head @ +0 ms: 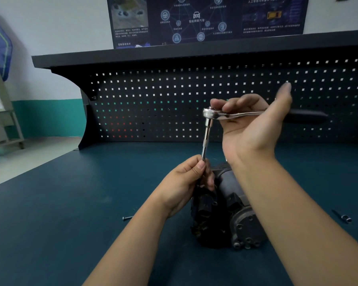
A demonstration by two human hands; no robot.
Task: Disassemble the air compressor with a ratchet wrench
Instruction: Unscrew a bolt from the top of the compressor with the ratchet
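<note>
The left hand pinches the chrome ratchet wrench by its extension bar, above the dark metal air compressor. The right hand curls its fingers over the wrench head. Text on the dark blue wall poster is blurred.

Left hand pinches the extension bar low down, just above the air compressor. Right hand is palm up, fingers curled over the ratchet wrench head, with the handle crossing the palm. I note one bolt left of my left forearm.
</note>
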